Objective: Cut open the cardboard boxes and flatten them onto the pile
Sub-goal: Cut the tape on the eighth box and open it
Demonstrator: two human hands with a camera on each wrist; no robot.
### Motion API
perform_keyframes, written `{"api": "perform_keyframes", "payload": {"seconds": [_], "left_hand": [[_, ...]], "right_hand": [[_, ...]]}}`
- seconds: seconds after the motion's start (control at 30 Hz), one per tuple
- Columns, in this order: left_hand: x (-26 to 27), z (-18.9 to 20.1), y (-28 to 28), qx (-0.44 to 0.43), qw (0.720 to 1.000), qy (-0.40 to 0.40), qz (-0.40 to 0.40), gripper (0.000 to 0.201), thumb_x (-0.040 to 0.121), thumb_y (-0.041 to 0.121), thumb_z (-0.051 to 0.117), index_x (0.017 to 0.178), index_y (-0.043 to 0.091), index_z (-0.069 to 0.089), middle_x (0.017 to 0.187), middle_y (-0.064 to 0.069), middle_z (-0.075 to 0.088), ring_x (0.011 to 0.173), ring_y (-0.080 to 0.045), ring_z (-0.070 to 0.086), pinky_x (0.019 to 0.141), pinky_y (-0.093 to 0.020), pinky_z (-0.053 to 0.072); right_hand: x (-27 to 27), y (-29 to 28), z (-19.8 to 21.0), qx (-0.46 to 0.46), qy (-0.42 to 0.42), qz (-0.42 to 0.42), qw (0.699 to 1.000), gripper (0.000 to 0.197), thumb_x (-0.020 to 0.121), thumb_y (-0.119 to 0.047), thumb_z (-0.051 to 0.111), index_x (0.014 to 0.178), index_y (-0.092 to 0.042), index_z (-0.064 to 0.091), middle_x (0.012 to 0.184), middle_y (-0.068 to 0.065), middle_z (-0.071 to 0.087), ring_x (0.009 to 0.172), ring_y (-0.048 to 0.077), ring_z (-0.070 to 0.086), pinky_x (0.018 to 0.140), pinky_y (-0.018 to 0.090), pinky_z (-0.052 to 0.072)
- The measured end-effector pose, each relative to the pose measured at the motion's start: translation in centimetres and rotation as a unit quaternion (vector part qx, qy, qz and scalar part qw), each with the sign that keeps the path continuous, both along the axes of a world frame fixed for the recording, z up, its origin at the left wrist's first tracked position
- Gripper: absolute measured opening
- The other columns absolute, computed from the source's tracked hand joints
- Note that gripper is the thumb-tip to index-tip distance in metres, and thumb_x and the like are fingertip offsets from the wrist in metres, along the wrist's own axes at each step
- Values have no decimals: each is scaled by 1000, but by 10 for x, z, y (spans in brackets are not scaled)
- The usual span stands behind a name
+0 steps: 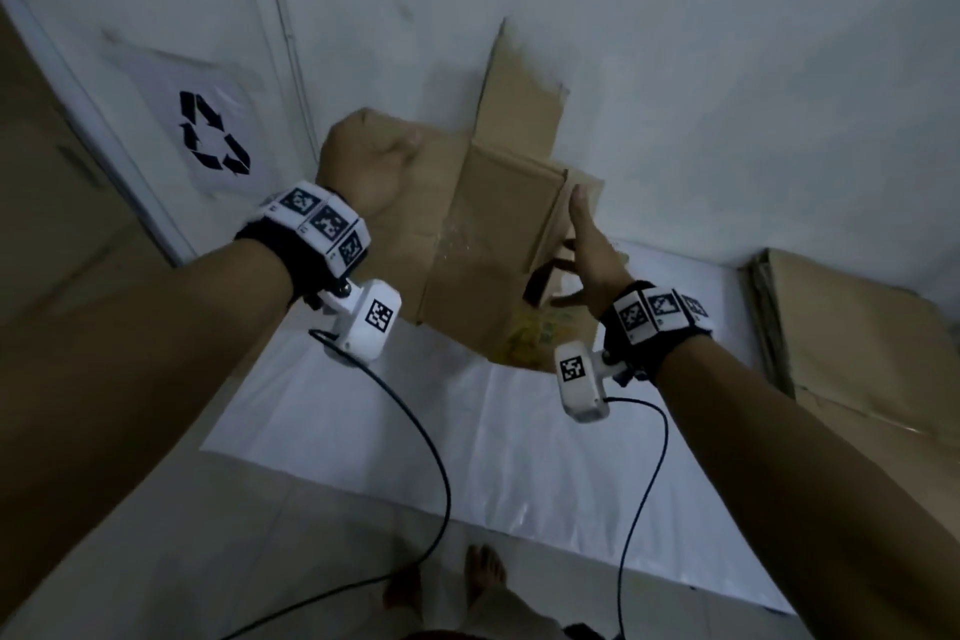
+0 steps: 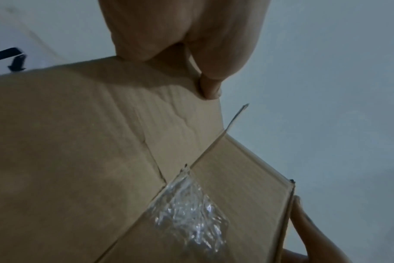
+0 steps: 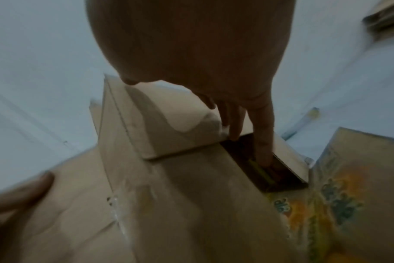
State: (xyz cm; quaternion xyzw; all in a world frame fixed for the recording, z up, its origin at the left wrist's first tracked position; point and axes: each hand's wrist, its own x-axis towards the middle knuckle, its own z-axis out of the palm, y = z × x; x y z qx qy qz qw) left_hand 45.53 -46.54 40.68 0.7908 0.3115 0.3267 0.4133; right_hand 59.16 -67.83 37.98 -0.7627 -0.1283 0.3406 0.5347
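I hold a brown cardboard box [image 1: 498, 203] up in front of the white wall, its flaps loose and one flap sticking upward. My left hand [image 1: 363, 161] grips the box's left flap; thumb and fingers [image 2: 210, 87] pinch the flap's edge. My right hand [image 1: 587, 244] lies flat along the box's right side with straight fingers [image 3: 262, 142] reaching into a dark gap between the panels. Crumpled clear tape [image 2: 189, 210] clings to a seam. The box's lower right face carries a yellow print [image 3: 326, 204]. A pile of flattened cardboard [image 1: 857, 327] lies at the right. No cutting tool shows.
A white sheet [image 1: 467, 431] covers the floor under the box. A recycling sign [image 1: 213, 133] hangs on the wall at the left, beside a brown door or cabinet [image 1: 52, 182]. My bare feet [image 1: 483, 572] stand on the tiles at the sheet's near edge. Cables dangle from both wrists.
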Motion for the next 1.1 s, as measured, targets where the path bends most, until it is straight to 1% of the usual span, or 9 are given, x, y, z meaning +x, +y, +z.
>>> {"api": "perform_keyframes", "payload": {"seconds": [0.17, 0.33, 0.4, 0.53, 0.7, 0.8, 0.9, 1.0, 1.1], "left_hand": [[-23, -48, -38, -94, 981, 32, -170, 35, 87, 19, 71, 65, 10, 46, 58, 9, 48, 53, -6, 45, 58, -28, 33], [-42, -40, -49, -422, 844, 125, -307, 90, 55, 85, 63, 108, 13, 68, 108, -15, 70, 100, -29, 66, 86, -38, 42], [-30, -30, -59, -423, 861, 106, -262, 85, 66, 84, 51, 120, 19, 62, 117, -12, 69, 111, -33, 64, 96, -48, 45], [0, -23, -77, -236, 945, 35, -223, 36, 85, 38, 71, 119, 29, 62, 120, 8, 67, 111, -15, 64, 100, -45, 49], [25, -23, -121, -156, 913, 184, -329, 91, 81, 72, 48, 154, 27, 16, 158, 5, 26, 143, -15, 28, 116, -33, 22], [38, -23, -139, -180, 936, 166, -251, 69, 92, 71, 30, 149, 32, 32, 152, 9, 35, 141, -17, 32, 104, -23, 24], [48, -20, -131, -149, 972, 94, -156, 46, 89, 63, 51, 106, 21, 58, 106, 6, 62, 104, -18, 59, 74, -26, 43], [58, -20, -116, -112, 973, 139, -148, 49, 79, 50, 70, 107, 13, 53, 102, -3, 61, 94, -21, 60, 75, -34, 49], [68, -21, -110, -184, 951, 211, -131, 88, 72, 47, 72, 141, 12, 31, 133, -7, 51, 114, -28, 54, 91, -43, 51]], "right_hand": [[16, -29, -18, 8, 154, -88, 984, 103, 61, -85, 61, 144, -27, 40, 141, 15, 45, 120, 41, 51, 95, 57, 48], [36, -61, -7, -154, -87, -29, 984, 82, 59, -69, 78, 116, -13, 58, 110, 3, 64, 91, 20, 62, 70, 18, 54], [48, -65, 1, -213, -197, 2, 957, 84, 56, -56, 85, 119, -7, 58, 116, 4, 64, 99, 22, 63, 75, 22, 53], [59, -67, 22, -273, -315, 6, 909, 98, 70, -27, 84, 147, -6, 28, 141, 14, 46, 126, 32, 48, 97, 39, 44], [39, -53, 33, -123, -233, 105, 959, 49, 92, -49, 56, 123, -12, 63, 111, 5, 67, 97, 22, 65, 71, 29, 53], [25, -46, 21, -107, -266, 173, 942, 48, 103, -42, 36, 127, -8, 61, 89, -1, 67, 80, 12, 59, 74, 34, 47], [12, -42, 4, -102, -387, 248, 882, 34, 105, -29, 36, 118, -17, 65, 81, -2, 66, 79, 15, 55, 76, 27, 37], [9, -39, -1, -86, -366, 178, 910, 31, 100, -22, 50, 125, -8, 62, 126, 12, 59, 109, 15, 47, 82, 11, 32], [19, -34, -6, -104, -197, 98, 970, 64, 92, -40, 62, 143, -11, 38, 124, -2, 46, 115, 11, 45, 86, 24, 36]]}}
